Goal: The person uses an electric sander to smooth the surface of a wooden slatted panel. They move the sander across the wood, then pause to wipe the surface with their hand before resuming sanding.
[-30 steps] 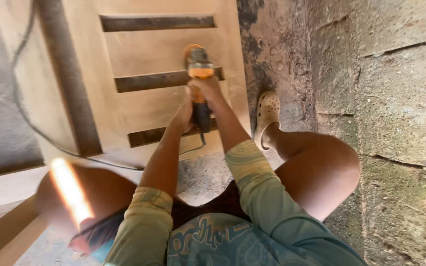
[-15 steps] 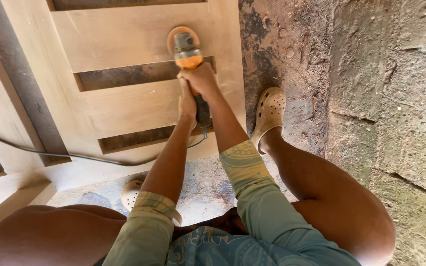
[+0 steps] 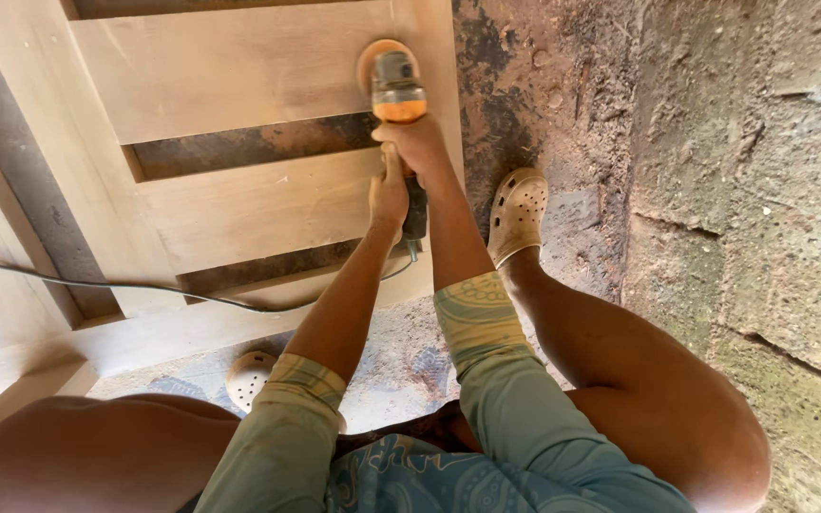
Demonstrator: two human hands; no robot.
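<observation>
Currently sanding: both hands grip one power sander [image 3: 396,87] pressed against a pale wooden door frame [image 3: 239,204] that lies flat on the floor. Right hand [image 3: 417,147] wraps the tool's neck just behind its orange band, fingers clamped tight around it. Left hand [image 3: 389,195] sits further back on the dark handle, fingers likewise closed on it. The round sanding pad lies flat against the upper panel, near the frame's right stile.

Judgement: surface smoothing is under way; a further pass would call for even downward pressure and the pad kept level, clear of the panel edge.

Materials: raw light timber, smooth-looking, with dark open slots between the panels. A black cord [image 3: 97,283] trails left across the wood. Floor and block wall [image 3: 743,190] are rough, dusty, mottled. A beige perforated clog [image 3: 517,214] rests beside the frame.
</observation>
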